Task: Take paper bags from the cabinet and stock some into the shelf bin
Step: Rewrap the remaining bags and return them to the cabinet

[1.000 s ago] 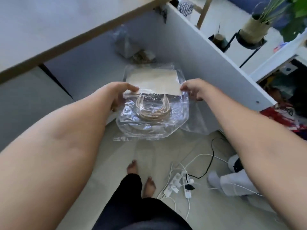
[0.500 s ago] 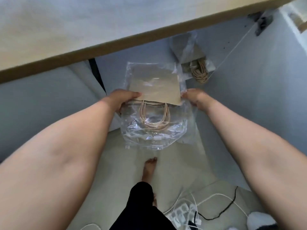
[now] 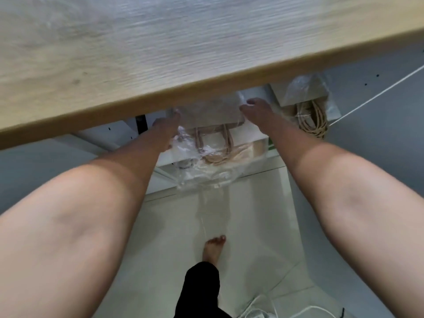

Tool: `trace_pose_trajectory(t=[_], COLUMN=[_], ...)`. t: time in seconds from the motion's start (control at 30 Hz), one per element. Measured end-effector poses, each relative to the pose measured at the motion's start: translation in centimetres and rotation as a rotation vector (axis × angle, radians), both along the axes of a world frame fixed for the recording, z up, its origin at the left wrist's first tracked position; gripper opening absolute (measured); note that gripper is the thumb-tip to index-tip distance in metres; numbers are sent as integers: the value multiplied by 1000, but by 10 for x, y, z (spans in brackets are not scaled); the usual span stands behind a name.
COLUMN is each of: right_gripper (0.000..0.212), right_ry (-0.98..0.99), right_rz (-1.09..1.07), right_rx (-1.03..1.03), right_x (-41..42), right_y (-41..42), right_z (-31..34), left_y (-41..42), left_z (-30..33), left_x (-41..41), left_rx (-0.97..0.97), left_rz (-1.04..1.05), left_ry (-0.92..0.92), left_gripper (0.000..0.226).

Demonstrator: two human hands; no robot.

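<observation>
A pack of brown paper bags with twine handles sits inside a clear plastic sleeve, held flat between both hands just under the wooden counter edge. My left hand grips its left side and my right hand grips its right side. The pack's far end is hidden under the countertop. Loose plastic hangs below the handles over a white shelf inside the cabinet. A second wrapped pack of paper bags lies further right in the cabinet, its twine handles spilling forward.
The wooden countertop fills the upper half of the view. A grey cabinet door stands open on the right. My bare foot rests on the pale tiled floor, with white cables at the bottom.
Both hands have carried the wrapped pack forward and up, so its far end is now under the counter edge. The view has tilted toward the countertop.
</observation>
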State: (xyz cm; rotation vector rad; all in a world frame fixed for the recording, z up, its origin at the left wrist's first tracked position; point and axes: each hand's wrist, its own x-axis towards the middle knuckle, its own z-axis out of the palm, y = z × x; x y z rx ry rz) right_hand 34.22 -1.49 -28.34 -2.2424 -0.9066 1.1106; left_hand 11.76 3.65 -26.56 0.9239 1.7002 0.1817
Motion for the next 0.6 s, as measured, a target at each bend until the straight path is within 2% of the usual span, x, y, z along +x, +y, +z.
trace_pose_trajectory(t=[0.07, 0.17, 0.33, 0.47, 0.53, 0.6], right_gripper=[54, 65, 70, 69, 71, 73], right_ry=[34, -9, -190, -387, -540, -749], right_rz=[3, 27, 143, 202, 240, 277], right_rx=[-24, -49, -91, -61, -75, -54], right_x=[-6, -13, -9, 4, 10, 20], right_y=[2, -10, -67, -123, -152, -180], right_z=[1, 9, 42, 89, 117, 143], left_y=[2, -10, -57, -105, -127, -145], left_z=[-2, 5, 35, 74, 103, 137], left_x=[2, 2, 4, -1, 2, 9], left_rx=[6, 68, 246, 620, 780, 952], left_rz=[-16, -71, -470, -799, -805, -679], left_ry=[14, 91, 271, 450, 451, 327], left_gripper=[69, 68, 58, 50, 47, 39])
